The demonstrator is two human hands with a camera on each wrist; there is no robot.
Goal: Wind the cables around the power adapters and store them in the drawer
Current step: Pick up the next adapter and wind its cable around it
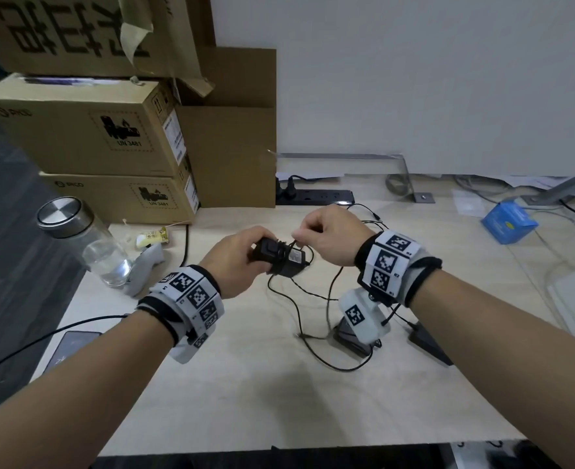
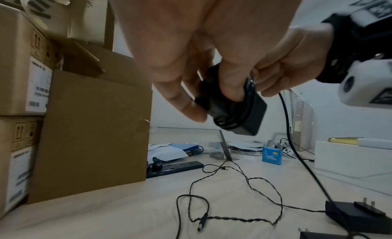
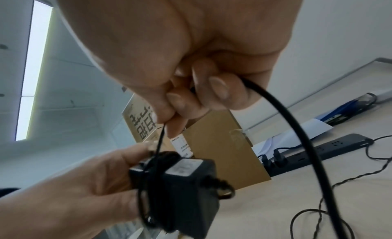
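Observation:
My left hand [image 1: 242,255] grips a black power adapter [image 1: 281,257] above the light wooden desk [image 1: 245,384]; the adapter [image 3: 186,189] has several turns of thin black cable round its body. Just right of it, my right hand [image 1: 320,236] pinches that cable [image 3: 160,138] between thumb and fingertips, and the cable [image 2: 286,125] hangs on down to the desk. In the left wrist view my left fingers [image 2: 229,85] wrap the adapter [image 2: 239,115]. Two more black adapters [image 2: 358,215] [image 1: 430,343] lie on the desk with loose tangled cables [image 1: 313,319]. No drawer is in view.
Stacked cardboard boxes [image 1: 110,137] stand at the back left. A black power strip [image 1: 316,197] lies along the wall. A glass bottle [image 1: 86,242] with a metal lid sits at the left, a phone [image 1: 73,346] near the left edge, and a blue box [image 1: 509,223] at the right.

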